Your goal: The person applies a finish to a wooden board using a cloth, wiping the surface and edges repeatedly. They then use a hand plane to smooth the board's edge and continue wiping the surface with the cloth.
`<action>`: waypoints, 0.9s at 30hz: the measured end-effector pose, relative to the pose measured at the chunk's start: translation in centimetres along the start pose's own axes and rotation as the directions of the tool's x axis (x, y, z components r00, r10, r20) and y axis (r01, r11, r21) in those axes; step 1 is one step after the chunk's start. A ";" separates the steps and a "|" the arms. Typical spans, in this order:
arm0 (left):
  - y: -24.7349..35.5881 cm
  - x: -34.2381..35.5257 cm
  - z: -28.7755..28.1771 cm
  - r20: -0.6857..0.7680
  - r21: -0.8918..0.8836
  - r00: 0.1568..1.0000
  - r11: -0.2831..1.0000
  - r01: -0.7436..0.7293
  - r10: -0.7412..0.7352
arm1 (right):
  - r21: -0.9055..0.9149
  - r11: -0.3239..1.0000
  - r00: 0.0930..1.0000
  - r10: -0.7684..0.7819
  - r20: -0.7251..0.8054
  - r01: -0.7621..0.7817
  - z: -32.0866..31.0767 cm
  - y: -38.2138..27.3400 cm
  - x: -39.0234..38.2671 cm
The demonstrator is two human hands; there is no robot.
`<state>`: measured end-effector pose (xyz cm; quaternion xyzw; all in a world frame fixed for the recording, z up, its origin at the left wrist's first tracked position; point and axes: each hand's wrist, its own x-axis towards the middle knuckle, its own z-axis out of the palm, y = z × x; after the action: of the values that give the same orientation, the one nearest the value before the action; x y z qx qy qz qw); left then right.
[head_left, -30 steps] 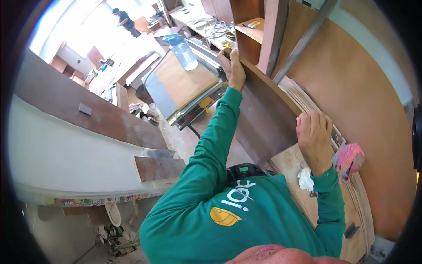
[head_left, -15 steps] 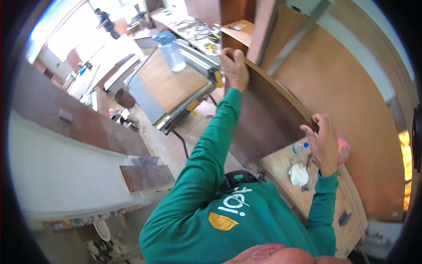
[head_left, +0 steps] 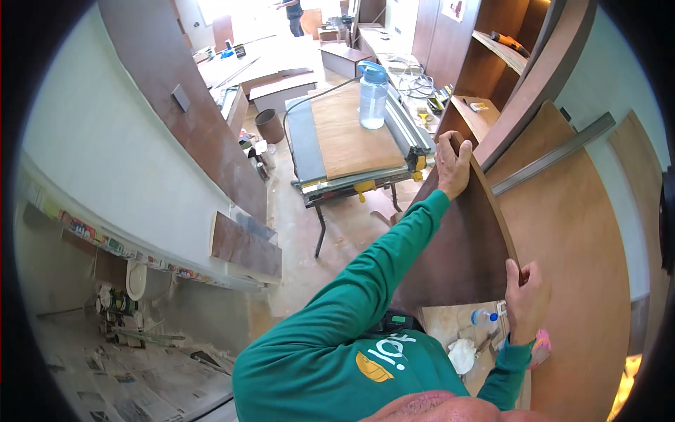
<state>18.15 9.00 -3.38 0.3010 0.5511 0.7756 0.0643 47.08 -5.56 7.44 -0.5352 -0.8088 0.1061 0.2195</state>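
A dark brown wooden panel [head_left: 457, 246] stands on edge in front of me, tilted, its broad face toward my left. My left hand [head_left: 453, 165] is closed over the far end of its top edge, thumb raised. At the near end my right hand [head_left: 527, 299] grips the same edge, its fingertips curled at the corner. Beneath the panel, partly hidden by it, a worktop bears a clear plastic bottle with a blue cap [head_left: 484, 318] and a crumpled white bag [head_left: 462, 355]. A pink item [head_left: 541, 349] shows just beyond my right wrist.
Ahead stands a table saw [head_left: 304, 144] with a brown board and a blue-lidded water jug [head_left: 373, 95] on it. Large curved plywood sheets [head_left: 576, 239] and a metal bar [head_left: 555, 153] lean at the right. Open shelves [head_left: 496, 53] rise beyond my left hand. A person [head_left: 293, 15] stands far off.
My view has turned, so the table saw sits farther right and more upright. Both hands keep hold of the panel, whose top edge now runs more steeply, covering more of the worktop.
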 end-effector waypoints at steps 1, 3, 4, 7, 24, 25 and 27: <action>0.0 0.0 0.0 0.007 -0.011 1.000 1.000 -0.003 0.003 | 0.055 0.998 0.999 0.018 0.033 -0.020 -0.1 0.7 -0.5; -0.1 0.0 -0.1 0.002 -0.009 1.000 1.000 -0.018 0.018 | 0.096 0.987 0.991 -0.129 -0.046 0.133 -0.5 2.5 -2.5; -0.1 0.2 -0.3 0.001 -0.009 1.000 1.000 -0.026 0.026 | 0.111 0.972 0.976 -0.197 -0.089 0.207 -0.8 3.3 -3.4; -0.8 0.3 0.2 0.008 -0.029 0.999 0.999 -0.045 0.046 | 0.003 0.973 0.970 -0.231 -0.073 0.232 -0.7 3.6 -3.3; -0.3 0.6 -0.4 0.040 0.081 0.971 0.968 -0.238 0.235 | 0.322 0.878 0.904 0.408 -0.123 -0.353 -3.7 13.4 -2.8; 1.2 -0.4 -0.6 0.083 0.164 0.928 0.913 -0.372 0.363 | 0.301 0.867 0.882 0.451 -0.136 -0.397 -3.5 15.7 -4.4; 4.5 -1.7 -2.8 0.405 0.122 0.749 0.780 -0.613 0.525 | 0.249 0.843 0.846 0.517 -0.130 -0.476 -2.6 20.0 -8.2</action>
<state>19.05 4.27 -0.57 0.5935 0.5036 0.6165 -0.1184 67.41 -5.07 -0.41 -0.7087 -0.6012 0.1910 0.3160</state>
